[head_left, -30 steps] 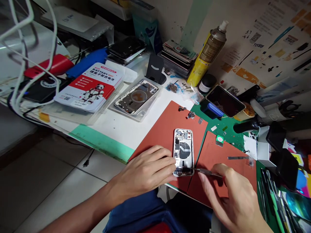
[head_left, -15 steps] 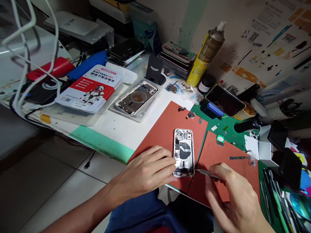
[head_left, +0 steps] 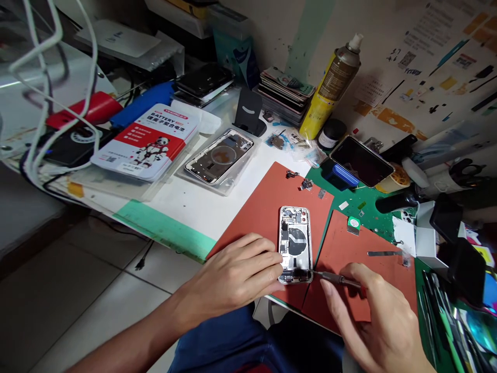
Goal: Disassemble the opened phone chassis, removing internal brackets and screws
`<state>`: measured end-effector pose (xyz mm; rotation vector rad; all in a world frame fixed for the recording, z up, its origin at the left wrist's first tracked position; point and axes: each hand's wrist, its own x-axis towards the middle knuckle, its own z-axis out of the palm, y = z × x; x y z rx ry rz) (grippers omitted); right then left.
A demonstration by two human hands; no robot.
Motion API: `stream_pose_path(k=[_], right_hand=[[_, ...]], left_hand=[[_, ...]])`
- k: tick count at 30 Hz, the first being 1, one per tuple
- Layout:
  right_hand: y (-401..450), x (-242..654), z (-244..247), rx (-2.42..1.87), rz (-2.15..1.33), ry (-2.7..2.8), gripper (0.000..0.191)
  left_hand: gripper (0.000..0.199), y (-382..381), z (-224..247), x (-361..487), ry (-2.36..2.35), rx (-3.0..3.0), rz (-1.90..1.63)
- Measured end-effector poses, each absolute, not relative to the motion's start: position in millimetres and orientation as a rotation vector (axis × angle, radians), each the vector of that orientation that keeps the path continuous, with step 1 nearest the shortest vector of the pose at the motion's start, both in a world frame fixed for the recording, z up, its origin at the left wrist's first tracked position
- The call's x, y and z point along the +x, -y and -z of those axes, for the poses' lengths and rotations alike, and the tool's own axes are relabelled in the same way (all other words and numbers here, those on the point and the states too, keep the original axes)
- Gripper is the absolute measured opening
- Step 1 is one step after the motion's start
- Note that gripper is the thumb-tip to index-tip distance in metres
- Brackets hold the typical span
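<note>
An opened smartphone housing (head_left: 298, 242) lies on the reddish-brown mat, its inner parts exposed and a dark round patch at its middle. My left hand (head_left: 240, 272) rests along its left edge, fingers closed together against the lower side and the thumb partly under them. From the right, a thin screwdriver (head_left: 337, 278) points at the lower right edge of the housing, its tip at the rim. My right hand (head_left: 382, 316) holds this screwdriver loosely between thumb and fingers; a reddish end shows near the palm.
Small metal parts (head_left: 306, 184) lie on the mat's far end. A second phone back (head_left: 220, 156) sits in a clear tray, beside a battery box (head_left: 147, 142). Tweezers (head_left: 384, 253) lie at right, near many tools (head_left: 446, 316). A spray can (head_left: 330, 88) stands behind.
My right thumb and fingers have spread further apart around the screwdriver, exposing more of its handle. My left hand and the phone housing have stayed in place.
</note>
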<state>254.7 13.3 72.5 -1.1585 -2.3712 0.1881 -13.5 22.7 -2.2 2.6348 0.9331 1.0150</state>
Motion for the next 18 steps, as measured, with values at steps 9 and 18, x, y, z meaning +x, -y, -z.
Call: stream_pose_path(k=[9, 18], right_hand=[[-3.3, 259.5, -64.5, -1.311, -0.104, 2.236, 0.005], [14.3, 278.8, -42.5, -1.649, -0.718, 1.179, 0.034]], left_hand=[[0.013, -22.9, 2.3, -12.8, -0.927, 2.618, -1.023], [0.014, -20.0, -7.3, -7.1, -0.979, 2.474, -0.964]])
